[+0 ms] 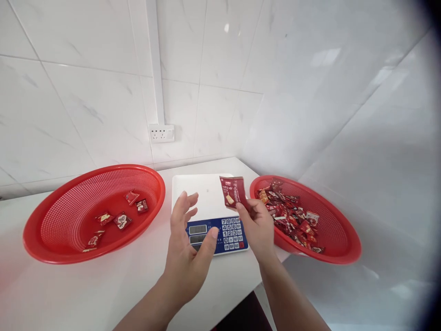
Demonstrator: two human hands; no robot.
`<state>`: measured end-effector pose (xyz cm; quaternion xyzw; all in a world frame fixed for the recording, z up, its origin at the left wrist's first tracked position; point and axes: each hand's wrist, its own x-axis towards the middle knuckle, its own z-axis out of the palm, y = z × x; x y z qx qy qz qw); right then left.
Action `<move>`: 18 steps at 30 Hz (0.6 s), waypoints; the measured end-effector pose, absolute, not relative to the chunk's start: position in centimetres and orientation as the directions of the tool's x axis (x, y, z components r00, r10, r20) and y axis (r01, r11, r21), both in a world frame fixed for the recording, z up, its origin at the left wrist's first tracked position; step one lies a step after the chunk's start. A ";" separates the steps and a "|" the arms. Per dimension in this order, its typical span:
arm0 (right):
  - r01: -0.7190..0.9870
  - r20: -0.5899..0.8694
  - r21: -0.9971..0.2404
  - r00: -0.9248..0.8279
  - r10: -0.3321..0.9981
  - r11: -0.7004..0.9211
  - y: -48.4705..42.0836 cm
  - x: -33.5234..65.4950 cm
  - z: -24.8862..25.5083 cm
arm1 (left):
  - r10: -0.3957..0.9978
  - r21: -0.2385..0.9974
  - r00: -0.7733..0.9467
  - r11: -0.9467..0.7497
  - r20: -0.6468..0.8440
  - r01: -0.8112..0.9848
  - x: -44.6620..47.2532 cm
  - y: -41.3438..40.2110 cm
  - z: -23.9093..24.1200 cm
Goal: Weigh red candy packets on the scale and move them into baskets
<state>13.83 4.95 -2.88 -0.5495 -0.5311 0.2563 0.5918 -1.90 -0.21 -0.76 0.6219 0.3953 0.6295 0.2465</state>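
Observation:
My right hand [259, 227] pinches a dark red snack packet [233, 192] and holds it up over the right part of a white electronic scale [203, 193]. My left hand [188, 241] is open, fingers spread, hovering above the scale's blue keypad panel [227, 233] and holding nothing. On the right, a red mesh basket [341, 248] holds several similar red packets [292, 216]. At the left, a larger red mesh basket [41, 230] contains several scattered packets [119, 216].
Everything rests on a white counter [86, 294] set in a corner of white tiled walls. A wall socket [161, 133] sits above the counter behind the scale. The counter's front edge runs just below my wrists.

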 end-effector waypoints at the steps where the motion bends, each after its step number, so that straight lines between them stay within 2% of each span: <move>1: 0.366 0.382 -0.890 0.271 0.884 0.273 5.6 13.7 -3.1 | 0.799 0.804 -0.115 -0.569 0.590 0.175 -1.9 -0.2 -0.7; 4: 0.590 0.418 -0.743 0.040 0.907 0.316 6.2 13.1 -3.7 | 0.817 0.822 -0.114 -0.546 0.565 0.161 -2.1 -0.2 -0.6; 7: 0.666 0.392 -0.653 -0.111 0.913 0.361 5.5 13.5 -4.2 | 0.819 0.821 -0.105 -0.543 0.565 0.177 -2.2 -0.1 -0.7; 10: 0.733 0.417 -0.590 -0.083 0.905 0.339 5.3 16.4 -4.0 | 0.815 0.818 -0.108 -0.549 0.569 0.171 -2.3 0.1 -0.9; 14: 0.847 0.421 -0.491 0.029 0.906 0.201 5.6 23.1 -2.9 | 0.828 0.834 -0.118 -0.534 0.549 0.138 -2.1 0.5 -1.0; 18: 0.855 0.399 -0.486 0.031 0.916 0.183 5.3 25.3 -2.1 | 0.827 0.837 -0.130 -0.536 0.547 0.114 -1.9 0.8 -0.8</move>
